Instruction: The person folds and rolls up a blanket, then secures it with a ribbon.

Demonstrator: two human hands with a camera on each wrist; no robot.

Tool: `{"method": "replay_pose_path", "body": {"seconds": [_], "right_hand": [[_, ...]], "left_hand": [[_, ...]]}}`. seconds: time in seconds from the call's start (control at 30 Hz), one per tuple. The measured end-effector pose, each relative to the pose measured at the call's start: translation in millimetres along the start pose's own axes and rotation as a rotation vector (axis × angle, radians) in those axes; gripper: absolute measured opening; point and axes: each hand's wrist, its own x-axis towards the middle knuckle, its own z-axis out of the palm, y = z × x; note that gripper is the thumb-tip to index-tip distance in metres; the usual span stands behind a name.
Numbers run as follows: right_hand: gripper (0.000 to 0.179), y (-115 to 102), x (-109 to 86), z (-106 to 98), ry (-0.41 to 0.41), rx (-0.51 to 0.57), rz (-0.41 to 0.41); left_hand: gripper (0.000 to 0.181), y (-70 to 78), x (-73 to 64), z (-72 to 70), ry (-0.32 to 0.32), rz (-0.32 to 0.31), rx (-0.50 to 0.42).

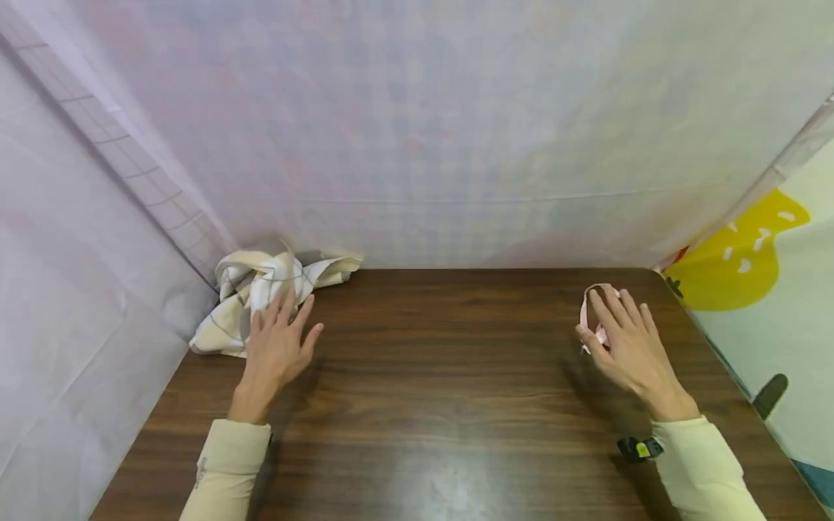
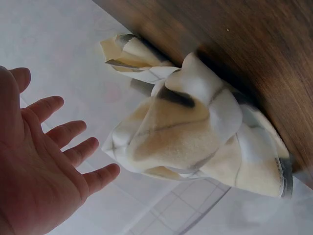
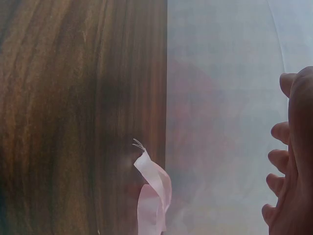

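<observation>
A crumpled cream, white and grey checked cloth (image 1: 228,318) lies at the table's back left corner. My left hand (image 1: 276,354) hovers just in front of it with fingers spread, and in the left wrist view a gap separates the fingers (image 2: 100,178) from the cloth (image 2: 171,132). At the back right lies a pink ribbon (image 1: 583,311) with a frayed end, seen in the right wrist view as a loose loop (image 3: 154,186). My right hand (image 1: 628,347) is above the ribbon, fingers extended and holding nothing; it hides part of the ribbon in the head view.
Both things lie on a dark brown wooden table (image 1: 430,376). Pale fabric sheeting (image 1: 417,145) hangs along its back edge, and a white sheet (image 1: 85,325) borders the left side. To the right is a light cloth with a yellow printed shape (image 1: 743,268).
</observation>
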Motion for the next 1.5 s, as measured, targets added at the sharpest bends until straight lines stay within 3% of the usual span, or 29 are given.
{"method": "replay_pose_path", "body": {"seconds": [0.3,0.67,0.9,1.1,1.37,1.5], "right_hand": [[0.068,-2,0.3,6,0.004,0.012,-0.009],[0.067,-5,5.5,14,0.032,0.01,-0.051],[0.071,-15,12.4,19,-0.01,0.07,-0.047],[0.073,-25,15.3,26,-0.051,0.139,-0.039],[0.071,-34,20.5,32,-0.081,0.196,-0.055],[0.068,-37,22.9,35,-0.092,0.209,-0.064]], "left_hand": [[0.057,-4.4,-1.7,0.6,0.025,0.005,-0.009],[0.058,-16.2,-3.1,-0.2,0.002,-0.048,0.01],[0.06,-24.2,-3.1,-0.5,0.101,-0.035,0.015],[0.062,-32.1,-4.7,0.2,0.137,-0.064,-0.024],[0.073,-39.0,0.1,3.4,0.209,-0.134,-0.14],[0.087,-39.0,3.6,4.4,0.183,-0.269,-0.263]]}}
